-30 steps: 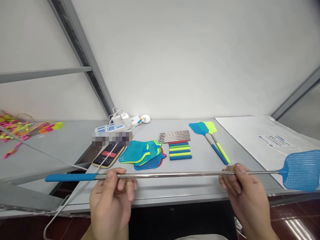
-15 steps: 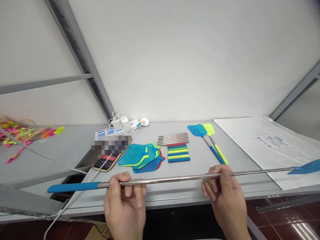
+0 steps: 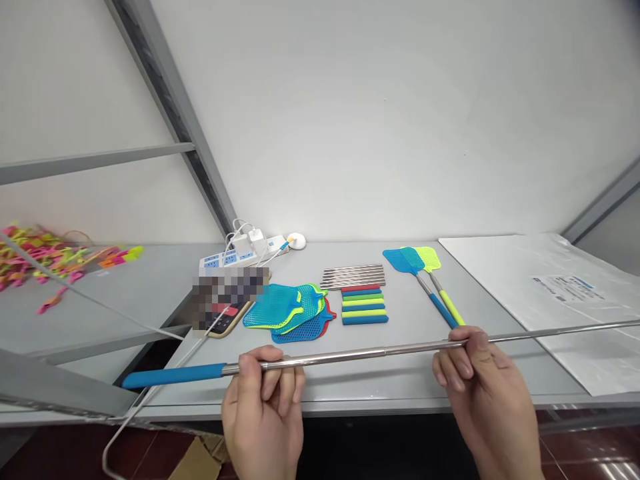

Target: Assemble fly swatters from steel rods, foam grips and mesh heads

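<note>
Across the front of the table I hold a telescopic fly swatter (image 3: 345, 358) level, its metal rod drawn out long. My left hand (image 3: 263, 413) is closed on the rod just beside the blue grip, pinching it between thumb and fingers. Farther along, my right hand (image 3: 487, 393) pinches a thinner section of the rod. The swatter's head lies beyond the right edge of the view. Behind the rod are a pile of loose swatter heads (image 3: 273, 307), a row of metal rods (image 3: 353, 275) and several coloured grips (image 3: 365, 309). Two assembled swatters (image 3: 433, 293) rest near my right hand.
A power strip (image 3: 213, 264) with chargers and a partly blurred phone (image 3: 225, 320) are at the left, with a white cable crossing. White packaging (image 3: 530, 287) covers the right side. Colourful small pieces (image 3: 45, 260) lie on the left surface. A metal frame post (image 3: 175, 100) rises behind.
The swatter and both hands have shifted to the right, carrying its blue head out of view. My right hand is a little farther from my left. The camera view has turned slightly left.
</note>
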`<state>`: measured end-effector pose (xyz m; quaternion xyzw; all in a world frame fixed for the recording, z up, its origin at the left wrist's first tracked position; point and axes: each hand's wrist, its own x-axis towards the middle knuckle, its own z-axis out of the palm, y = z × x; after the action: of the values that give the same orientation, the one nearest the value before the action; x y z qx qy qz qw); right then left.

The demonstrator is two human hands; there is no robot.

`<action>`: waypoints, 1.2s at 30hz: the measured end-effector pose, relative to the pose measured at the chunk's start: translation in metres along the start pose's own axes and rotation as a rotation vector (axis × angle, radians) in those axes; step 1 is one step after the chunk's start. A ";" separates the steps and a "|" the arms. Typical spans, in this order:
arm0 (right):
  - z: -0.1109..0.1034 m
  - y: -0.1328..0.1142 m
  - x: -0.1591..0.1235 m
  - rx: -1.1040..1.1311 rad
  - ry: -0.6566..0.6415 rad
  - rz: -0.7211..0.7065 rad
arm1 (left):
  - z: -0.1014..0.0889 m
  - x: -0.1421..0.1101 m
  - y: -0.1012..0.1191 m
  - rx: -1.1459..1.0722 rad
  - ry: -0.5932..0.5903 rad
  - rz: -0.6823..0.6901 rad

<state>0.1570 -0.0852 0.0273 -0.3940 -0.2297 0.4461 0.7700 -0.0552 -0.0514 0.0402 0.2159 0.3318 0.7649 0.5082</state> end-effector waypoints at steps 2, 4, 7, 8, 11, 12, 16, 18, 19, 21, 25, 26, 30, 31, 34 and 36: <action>-0.001 -0.004 0.005 -0.003 0.005 0.013 | 0.001 0.000 0.000 -0.004 -0.014 -0.056; -0.004 -0.009 0.010 -0.008 0.037 0.008 | 0.001 0.001 -0.001 -0.032 -0.005 -0.109; -0.015 -0.017 0.018 0.015 0.145 -0.058 | -0.003 0.009 0.003 -0.084 0.033 -0.056; -0.020 -0.020 0.020 0.026 0.174 -0.079 | -0.005 0.013 0.005 -0.094 0.046 -0.016; -0.031 -0.027 0.025 0.019 0.189 -0.078 | -0.009 0.024 0.012 -0.098 0.078 0.047; -0.033 -0.028 0.026 0.006 0.182 -0.072 | -0.010 0.027 0.014 -0.096 0.085 0.044; -0.032 -0.028 0.027 -0.063 0.161 -0.070 | -0.009 0.028 0.009 -0.130 0.081 0.045; -0.029 -0.023 0.024 -0.101 0.136 -0.066 | -0.006 0.021 0.000 -0.152 0.049 0.020; -0.027 -0.019 0.022 -0.124 0.110 -0.054 | -0.003 0.015 -0.006 -0.145 0.015 -0.016; -0.023 -0.009 0.014 -0.177 0.027 -0.002 | 0.002 0.001 -0.020 -0.081 -0.100 -0.143; -0.014 0.008 0.000 -0.213 -0.133 0.106 | 0.009 -0.020 -0.039 0.042 -0.328 -0.359; -0.013 0.008 -0.001 -0.186 -0.126 0.103 | 0.008 -0.020 -0.040 0.042 -0.323 -0.347; -0.014 0.001 0.002 -0.083 -0.017 0.039 | -0.001 -0.006 -0.031 0.052 -0.202 -0.185; -0.015 -0.001 0.002 -0.075 -0.005 0.035 | -0.003 -0.002 -0.027 0.064 -0.178 -0.152; -0.017 -0.004 0.003 -0.040 0.013 0.027 | -0.007 0.008 -0.015 0.075 -0.123 -0.078; -0.018 -0.005 0.005 0.014 0.049 0.023 | -0.008 0.014 -0.009 0.049 -0.082 -0.041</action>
<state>0.1745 -0.0893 0.0210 -0.4019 -0.2032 0.4469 0.7730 -0.0606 -0.0389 0.0283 0.2529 0.3337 0.7365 0.5313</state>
